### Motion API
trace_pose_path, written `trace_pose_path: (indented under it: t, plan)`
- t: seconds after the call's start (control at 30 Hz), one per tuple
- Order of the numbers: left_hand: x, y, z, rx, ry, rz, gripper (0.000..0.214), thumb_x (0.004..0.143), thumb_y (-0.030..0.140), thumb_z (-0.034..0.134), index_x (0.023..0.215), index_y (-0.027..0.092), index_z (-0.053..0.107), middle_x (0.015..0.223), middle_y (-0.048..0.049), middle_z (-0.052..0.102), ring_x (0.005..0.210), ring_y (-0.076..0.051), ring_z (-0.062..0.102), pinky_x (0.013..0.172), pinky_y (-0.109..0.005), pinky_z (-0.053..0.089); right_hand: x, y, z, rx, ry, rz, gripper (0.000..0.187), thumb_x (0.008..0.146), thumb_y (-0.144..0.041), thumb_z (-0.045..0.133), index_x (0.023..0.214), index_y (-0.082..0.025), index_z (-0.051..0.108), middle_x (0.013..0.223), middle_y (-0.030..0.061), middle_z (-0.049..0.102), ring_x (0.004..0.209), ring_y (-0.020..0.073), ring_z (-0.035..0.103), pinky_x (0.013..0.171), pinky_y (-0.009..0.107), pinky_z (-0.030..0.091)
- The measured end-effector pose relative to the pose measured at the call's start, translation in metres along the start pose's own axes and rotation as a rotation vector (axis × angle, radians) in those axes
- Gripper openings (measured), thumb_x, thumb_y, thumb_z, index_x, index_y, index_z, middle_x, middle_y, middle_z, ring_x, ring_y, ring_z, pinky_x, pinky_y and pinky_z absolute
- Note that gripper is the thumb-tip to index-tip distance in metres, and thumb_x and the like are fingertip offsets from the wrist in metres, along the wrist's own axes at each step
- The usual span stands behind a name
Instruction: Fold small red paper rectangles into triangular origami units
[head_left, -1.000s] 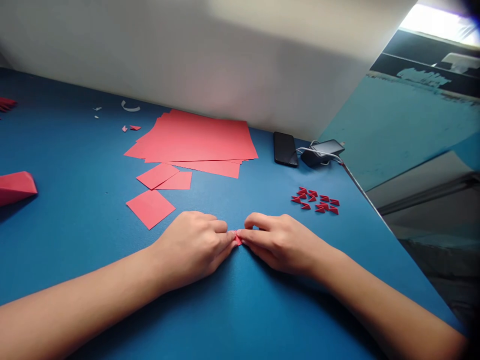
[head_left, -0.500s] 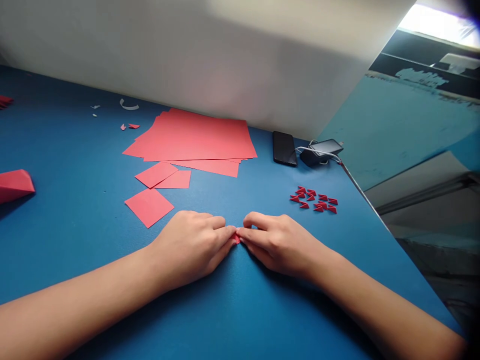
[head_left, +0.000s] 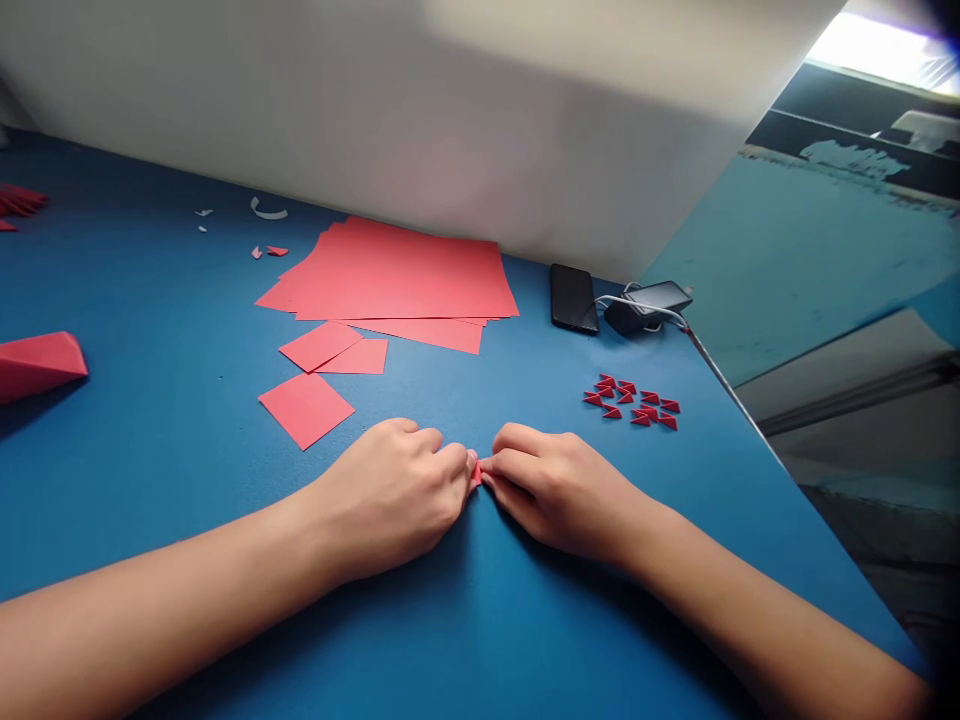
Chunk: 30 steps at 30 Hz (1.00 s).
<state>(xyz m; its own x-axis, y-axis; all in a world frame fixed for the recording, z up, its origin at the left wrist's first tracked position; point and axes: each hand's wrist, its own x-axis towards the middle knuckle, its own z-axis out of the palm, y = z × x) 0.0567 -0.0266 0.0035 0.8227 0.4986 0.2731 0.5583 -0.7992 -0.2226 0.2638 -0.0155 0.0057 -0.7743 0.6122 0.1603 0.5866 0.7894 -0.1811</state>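
Pinching a small red paper (head_left: 478, 472) with their fingertips, my left hand (head_left: 401, 490) and right hand (head_left: 562, 485) hold it from both sides. It is right in front of me, low over the blue desk (head_left: 480, 630), and my fingers hide most of it. Past my left hand lie three red squares (head_left: 306, 410), and two of them overlap. Behind those is a messy pile of big red sheets (head_left: 405, 270). Past my right hand is a bunch of little folded pieces (head_left: 649, 397), with a black phone (head_left: 574, 298) farther back.
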Motion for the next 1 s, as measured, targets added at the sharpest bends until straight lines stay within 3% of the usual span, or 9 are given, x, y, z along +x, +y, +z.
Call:
trace_pose_path:
  t: [0.17,0.3,0.5,0.63,0.73,0.87,1.0]
  plan:
    - [0.001,0.004,0.004,-0.078,0.049,-0.035,0.024,0.088,0.018,0.047,0.069,0.017,0.063,0.058,-0.0009,0.059,0.048,-0.016,0.053,0.046,-0.033,0.029,0.001,-0.008,0.004,-0.122,0.013,0.047,0.027,0.093,-0.02,0.043,0.073,-0.016,0.061,0.075,0.0028,0.057,0.054,0.011,0.044,0.049,0.029,0.025]
    - [0.0,0.009,0.001,-0.133,0.07,-0.084,0.028,0.089,0.017,0.045,0.067,0.017,0.062,0.058,-0.0004,0.059,0.046,-0.014,0.052,0.046,-0.031,0.031,0.002,-0.012,0.002,-0.097,-0.017,0.128,0.027,0.095,-0.022,0.042,0.077,-0.016,0.061,0.078,0.0026,0.058,0.055,0.0107,0.045,0.049,0.029,0.023]
    - [-0.001,0.011,-0.001,-0.166,0.019,-0.136,0.025,0.09,0.023,0.045,0.075,0.016,0.063,0.061,-0.0004,0.06,0.046,-0.015,0.053,0.045,-0.03,0.029,-0.003,-0.015,-0.017,-0.061,-0.21,0.14,0.017,0.088,-0.021,0.047,0.088,-0.02,0.064,0.083,0.0024,0.058,0.053,0.0104,0.043,0.048,0.029,0.018]
    - [0.0,0.012,0.0,-0.112,-0.046,-0.107,0.024,0.089,0.018,0.044,0.072,0.018,0.061,0.063,-0.0002,0.06,0.048,-0.016,0.053,0.046,-0.031,0.027,-0.005,-0.017,-0.033,-0.09,-0.311,0.151,0.023,0.09,-0.024,0.044,0.096,-0.024,0.066,0.075,0.0015,0.059,0.05,0.0117,0.043,0.048,0.029,0.014]
    - [0.0,0.013,-0.001,-0.107,-0.105,-0.104,0.023,0.089,0.018,0.043,0.073,0.018,0.06,0.064,-0.0007,0.061,0.051,-0.017,0.056,0.047,-0.032,0.027,-0.005,-0.018,-0.04,-0.089,-0.363,0.162,0.024,0.09,-0.024,0.043,0.091,-0.023,0.067,0.071,0.0015,0.06,0.05,0.012,0.045,0.048,0.029,0.014]
    - [0.003,0.009,-0.002,-0.209,-0.139,-0.217,0.029,0.092,0.027,0.041,0.07,0.019,0.06,0.066,-0.0003,0.063,0.055,-0.017,0.058,0.048,-0.03,0.026,-0.002,-0.022,-0.034,-0.117,-0.316,0.178,0.016,0.082,-0.02,0.049,0.074,-0.018,0.062,0.072,0.0018,0.061,0.051,0.0114,0.045,0.049,0.03,0.013]
    - [0.007,0.006,-0.002,-0.357,-0.146,-0.444,0.019,0.088,0.032,0.048,0.08,0.022,0.062,0.074,0.001,0.065,0.065,-0.018,0.062,0.052,-0.029,0.032,0.002,-0.016,-0.017,0.003,-0.124,0.255,0.01,0.078,-0.019,0.053,0.07,-0.018,0.058,0.072,0.0004,0.061,0.06,0.0123,0.049,0.053,0.027,0.024]
